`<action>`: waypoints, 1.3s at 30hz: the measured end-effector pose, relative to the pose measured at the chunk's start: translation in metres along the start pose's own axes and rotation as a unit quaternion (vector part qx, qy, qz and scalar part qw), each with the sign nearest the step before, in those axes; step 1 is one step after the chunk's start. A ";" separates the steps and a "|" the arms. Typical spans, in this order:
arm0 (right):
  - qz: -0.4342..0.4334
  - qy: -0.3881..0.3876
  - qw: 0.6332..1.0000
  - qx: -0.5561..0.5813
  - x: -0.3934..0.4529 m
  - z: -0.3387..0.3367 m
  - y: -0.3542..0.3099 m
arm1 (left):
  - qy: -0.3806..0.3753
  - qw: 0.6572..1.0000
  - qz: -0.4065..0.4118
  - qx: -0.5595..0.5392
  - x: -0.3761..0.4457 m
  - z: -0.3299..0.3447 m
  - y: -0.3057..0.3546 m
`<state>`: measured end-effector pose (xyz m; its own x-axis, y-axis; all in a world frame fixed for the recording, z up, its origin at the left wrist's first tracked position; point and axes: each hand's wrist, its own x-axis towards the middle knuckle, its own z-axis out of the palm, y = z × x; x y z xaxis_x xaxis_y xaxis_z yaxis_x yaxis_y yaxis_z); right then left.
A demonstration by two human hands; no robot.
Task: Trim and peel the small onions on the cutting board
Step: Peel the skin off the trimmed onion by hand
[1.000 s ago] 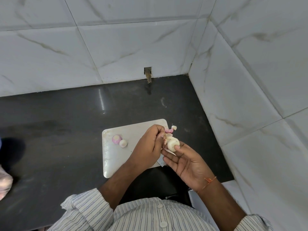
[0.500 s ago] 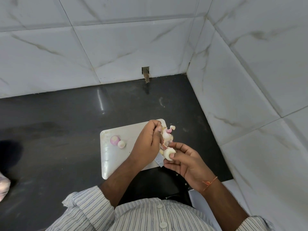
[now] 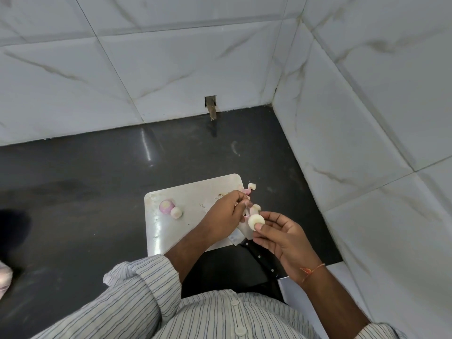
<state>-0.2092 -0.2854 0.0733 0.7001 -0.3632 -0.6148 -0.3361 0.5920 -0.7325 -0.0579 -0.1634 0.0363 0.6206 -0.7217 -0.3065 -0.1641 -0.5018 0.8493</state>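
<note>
Two hands (image 3: 226, 214) (image 3: 285, 237), one peeled onion (image 3: 255, 221)

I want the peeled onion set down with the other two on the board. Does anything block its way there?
Only the left hand, pinching peel, sits between the peeled onion in the right hand and the two onions on the cutting board.

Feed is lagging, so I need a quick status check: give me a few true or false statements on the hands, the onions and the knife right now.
1. The right hand holds a peeled white onion. True.
2. The left hand grips the knife. False: the knife lies under the hands; the left hand pinches pinkish skin.
3. Two small onions lie on the cutting board. True.
4. The board sits on a white counter. False: the counter is dark.
</note>
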 end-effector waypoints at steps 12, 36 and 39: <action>-0.018 0.007 0.999 -0.033 0.015 0.018 0.006 | 0.044 0.989 0.144 -0.011 -0.046 -0.021 -0.023; -0.190 -0.094 0.815 -0.539 0.069 0.124 0.091 | 0.209 0.971 -0.070 0.095 -0.121 -0.075 -0.143; -0.194 -0.076 0.807 -0.553 0.078 0.131 0.097 | 0.215 0.967 -0.085 0.102 -0.114 -0.076 -0.149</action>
<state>-0.1053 -0.1619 -0.0075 0.9285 -0.2242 -0.2961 -0.3713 -0.5799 -0.7252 -0.0458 0.0302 -0.0224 0.9064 -0.3771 -0.1905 -0.1521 -0.7119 0.6856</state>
